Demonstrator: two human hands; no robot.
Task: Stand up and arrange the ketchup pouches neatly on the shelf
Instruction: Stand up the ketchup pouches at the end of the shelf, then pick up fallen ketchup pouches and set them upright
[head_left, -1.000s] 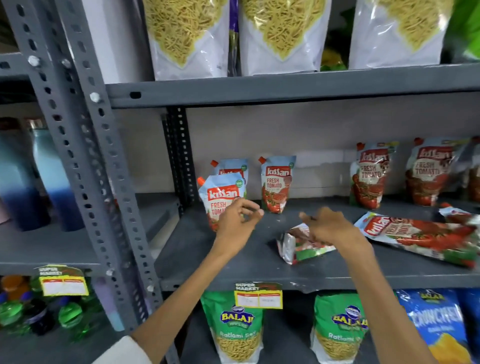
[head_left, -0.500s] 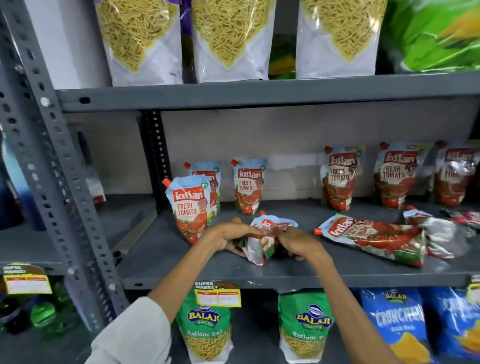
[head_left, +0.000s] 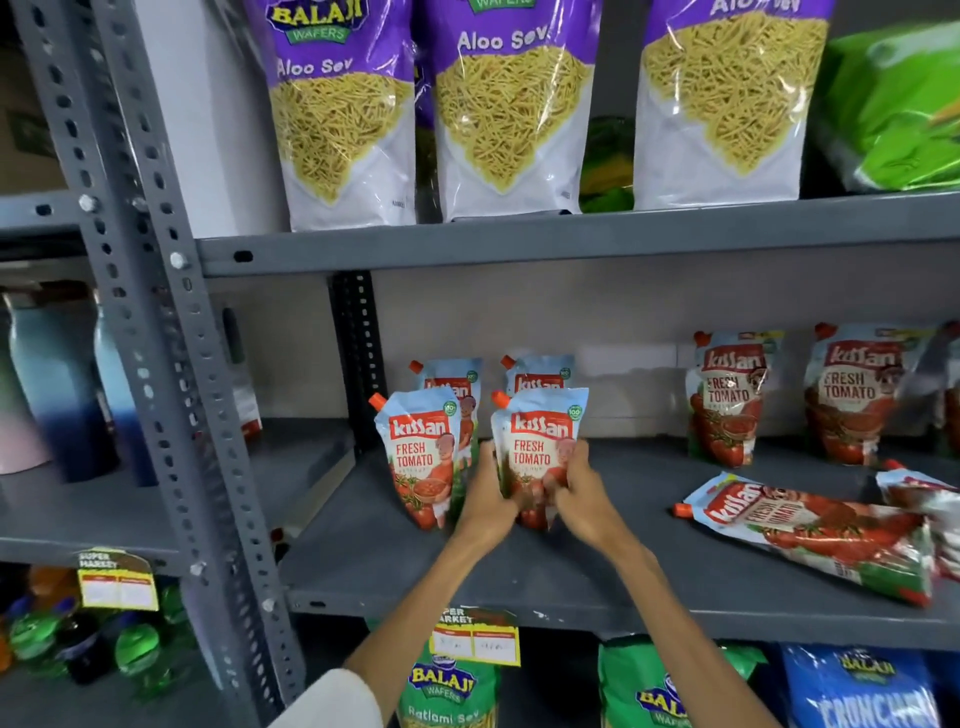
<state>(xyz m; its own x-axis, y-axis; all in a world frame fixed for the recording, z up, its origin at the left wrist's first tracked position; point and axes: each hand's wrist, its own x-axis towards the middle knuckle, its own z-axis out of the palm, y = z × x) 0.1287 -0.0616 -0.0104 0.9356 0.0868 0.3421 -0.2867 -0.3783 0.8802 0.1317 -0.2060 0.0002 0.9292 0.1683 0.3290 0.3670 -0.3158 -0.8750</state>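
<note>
Hands together on one ketchup pouch (head_left: 540, 447): your left hand (head_left: 488, 499) and right hand (head_left: 582, 493) each have their grip pinching its lower sides, holding it upright on the grey shelf (head_left: 519, 571), just beside a standing pouch (head_left: 421, 457). Two more stand behind. Off right, a fallen pouch (head_left: 810, 530) lies flat.

The upright pale-blue and red plastic ketchup pouch (head_left: 538, 457) reads "Kissan Fresh Tomato". At twelve o'clock, purple-topped clear snack bags (head_left: 511, 109) read "Balaji Wafers, Aloo Sev". At six o'clock, a green bag (head_left: 449, 693) reads "Balaji Wafers, Ratlami Sev"; a yellow shelf tag (head_left: 475, 636) reads "Super Market".
</note>
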